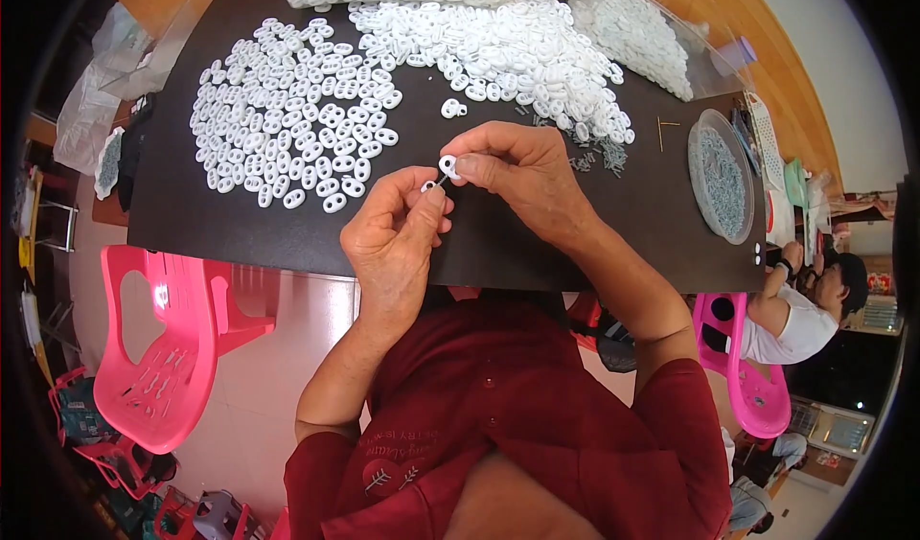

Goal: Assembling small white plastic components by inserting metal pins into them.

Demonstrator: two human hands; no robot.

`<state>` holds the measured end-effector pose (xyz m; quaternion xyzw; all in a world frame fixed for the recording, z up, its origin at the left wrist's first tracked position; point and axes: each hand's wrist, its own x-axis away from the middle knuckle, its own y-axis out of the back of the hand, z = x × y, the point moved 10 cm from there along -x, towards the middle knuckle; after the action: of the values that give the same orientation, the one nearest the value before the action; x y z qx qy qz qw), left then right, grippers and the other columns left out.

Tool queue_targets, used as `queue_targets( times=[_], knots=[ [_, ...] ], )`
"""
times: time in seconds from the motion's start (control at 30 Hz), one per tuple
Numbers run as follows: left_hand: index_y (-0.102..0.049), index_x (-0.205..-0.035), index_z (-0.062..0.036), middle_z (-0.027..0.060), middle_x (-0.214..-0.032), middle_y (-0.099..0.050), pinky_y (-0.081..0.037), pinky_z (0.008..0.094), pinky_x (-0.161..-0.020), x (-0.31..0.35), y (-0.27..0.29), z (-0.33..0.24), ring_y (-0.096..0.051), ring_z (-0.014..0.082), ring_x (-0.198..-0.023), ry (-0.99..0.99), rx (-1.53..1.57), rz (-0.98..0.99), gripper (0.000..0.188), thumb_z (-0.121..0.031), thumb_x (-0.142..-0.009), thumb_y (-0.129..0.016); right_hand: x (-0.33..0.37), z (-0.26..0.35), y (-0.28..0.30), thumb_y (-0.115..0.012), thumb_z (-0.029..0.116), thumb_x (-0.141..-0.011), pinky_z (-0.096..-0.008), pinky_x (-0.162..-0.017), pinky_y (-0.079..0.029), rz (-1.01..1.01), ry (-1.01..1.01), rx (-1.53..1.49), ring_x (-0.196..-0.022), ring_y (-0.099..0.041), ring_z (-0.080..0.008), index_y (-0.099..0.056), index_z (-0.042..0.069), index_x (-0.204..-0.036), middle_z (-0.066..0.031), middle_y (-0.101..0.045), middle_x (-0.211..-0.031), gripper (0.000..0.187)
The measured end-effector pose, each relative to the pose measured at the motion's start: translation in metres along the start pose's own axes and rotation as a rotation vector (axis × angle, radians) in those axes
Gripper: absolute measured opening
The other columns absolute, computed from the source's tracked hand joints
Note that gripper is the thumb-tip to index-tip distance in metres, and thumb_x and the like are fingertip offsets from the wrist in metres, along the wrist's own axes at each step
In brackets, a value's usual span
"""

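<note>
Over the near part of the dark table, my left hand (395,238) pinches a small white plastic piece (428,186) between thumb and fingers. My right hand (527,171) grips another white two-hole oval piece (448,163) just above it. A thin pale pin seems to run between the two pieces; the fingers cover most of it. Just beyond my hands lies a white piece or small joined pair (452,109). Loose two-hole white pieces (297,109) spread out at the left, and a denser heap (517,51) lies behind my right hand.
Grey pins (606,155) lie scattered by the heap. A round clear tub (704,214) of pins stands at the right. Clear containers of white parts (632,37) line the back. Pink plastic chairs (158,367) stand left and right. Another person (795,300) sits at far right.
</note>
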<state>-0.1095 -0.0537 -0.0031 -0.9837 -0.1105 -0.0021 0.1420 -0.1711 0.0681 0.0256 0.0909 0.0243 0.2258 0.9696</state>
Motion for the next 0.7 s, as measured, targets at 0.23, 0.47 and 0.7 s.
queue_targets(
  times=[0.23,0.47,0.7],
  knots=[
    [-0.061,-0.099,0.0001,0.0017,-0.075,-0.061,-0.042,0.0159,-0.051,0.0002,0.0002,0.0009,-0.053,0.0037,-0.061,-0.001,-0.001,-0.002,0.013,-0.002,-0.087,-0.058,0.0009,0.0018,-0.0016,-0.061,0.006,-0.081,-0.0207,-0.062,-0.045,-0.039,0.023,-0.02,-0.069,-0.056,-0.005,-0.065,-0.002,-0.084,-0.0007,-0.063,-0.071,0.01],
    [-0.06,-0.1,0.0035,0.0062,-0.076,-0.061,-0.044,0.0189,-0.053,-0.0004,0.0012,0.0001,-0.055,0.0083,-0.062,-0.011,-0.021,0.004,0.015,-0.005,-0.087,-0.059,0.0027,0.0053,-0.0042,-0.061,0.006,-0.082,-0.0212,-0.063,-0.046,-0.06,0.065,0.046,-0.069,-0.056,-0.0053,-0.065,-0.001,-0.087,-0.0013,-0.063,-0.072,0.009],
    [-0.056,-0.108,0.0042,0.0062,-0.078,-0.061,-0.045,0.0188,-0.053,-0.0012,0.0012,0.0018,-0.056,0.0085,-0.063,-0.035,0.008,0.001,0.023,-0.004,-0.087,-0.059,0.0034,0.0018,-0.0068,-0.061,0.003,-0.081,-0.0218,-0.062,-0.046,-0.059,0.068,0.038,-0.07,-0.056,-0.0057,-0.063,-0.002,-0.089,-0.0021,-0.063,-0.074,0.009]
  ],
)
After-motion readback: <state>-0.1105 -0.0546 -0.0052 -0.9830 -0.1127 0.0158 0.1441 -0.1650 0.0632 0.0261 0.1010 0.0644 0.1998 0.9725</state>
